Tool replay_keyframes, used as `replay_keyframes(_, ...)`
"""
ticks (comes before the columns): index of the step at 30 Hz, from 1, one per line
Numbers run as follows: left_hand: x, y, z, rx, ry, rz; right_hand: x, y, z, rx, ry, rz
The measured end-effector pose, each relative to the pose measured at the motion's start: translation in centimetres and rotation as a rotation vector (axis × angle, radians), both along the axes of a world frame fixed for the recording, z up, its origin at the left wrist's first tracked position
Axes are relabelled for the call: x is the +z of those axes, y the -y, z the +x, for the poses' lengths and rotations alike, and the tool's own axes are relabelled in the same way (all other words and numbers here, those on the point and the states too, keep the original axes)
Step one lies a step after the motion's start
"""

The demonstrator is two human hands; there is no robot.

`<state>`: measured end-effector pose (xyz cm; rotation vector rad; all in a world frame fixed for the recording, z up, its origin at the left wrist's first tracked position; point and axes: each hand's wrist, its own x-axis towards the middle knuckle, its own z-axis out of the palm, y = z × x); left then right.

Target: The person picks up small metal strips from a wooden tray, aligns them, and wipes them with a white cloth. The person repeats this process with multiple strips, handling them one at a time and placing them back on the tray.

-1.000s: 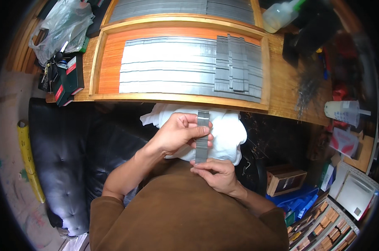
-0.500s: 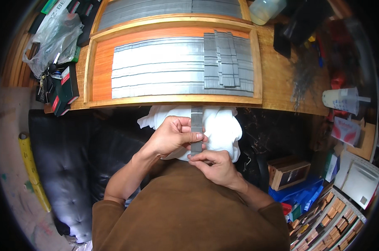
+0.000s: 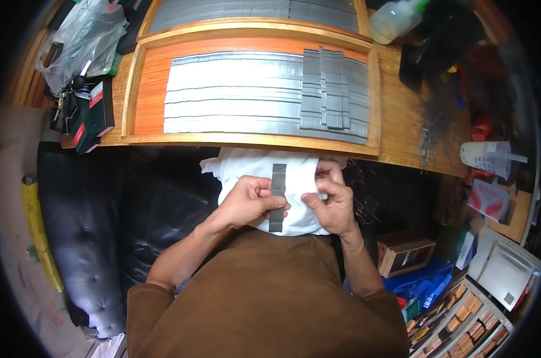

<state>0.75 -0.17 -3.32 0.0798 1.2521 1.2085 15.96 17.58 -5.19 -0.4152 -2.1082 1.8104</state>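
My left hand (image 3: 250, 200) pinches a narrow grey metal-looking strip (image 3: 278, 185) between thumb and fingers. The strip stands upright in the view, crossed by several thin lines, above a white cloth (image 3: 300, 218) spread over my lap. My right hand (image 3: 336, 206) grips the cloth's right side, thumb on top and some fingertips hidden in its folds. Beyond both hands, a wooden tray (image 3: 252, 145) with an orange bottom holds rows of similar grey strips (image 3: 234, 89). A few loose strips (image 3: 324, 89) lie across those rows at the right.
A second tray (image 3: 366, 21) adjoins behind. At left on the table are a plastic bag (image 3: 88, 45), keys and dark boxes (image 3: 97, 119). To the right stand a squeeze bottle (image 3: 395, 22), a drink cup (image 3: 486, 158) and a small wooden box (image 3: 404, 255). A black padded seat (image 3: 85, 227) is at my left.
My right hand has left the lower end of the strip and moved right and forward onto the cloth. My left hand keeps the strip, slightly lower now. The view has shifted a little.
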Motion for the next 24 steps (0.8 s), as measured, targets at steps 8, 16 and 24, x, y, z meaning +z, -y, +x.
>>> replay_keyframes(8,-2.2,-0.2,0.8,-0.091,-0.146,0.079,1.3,1.3,-2.2,0.045,0.222,0.075)
replay_keyframes(16,-2.1,-1.0,0.1,-0.218,-0.220,0.093,-1.3,0.3,-2.4,0.126,0.190,0.203)
replay_keyframes(24,-1.8,0.1,-2.9,-0.448,0.026,-0.024,-2.9,-0.1,-3.2,0.100,0.199,0.136)
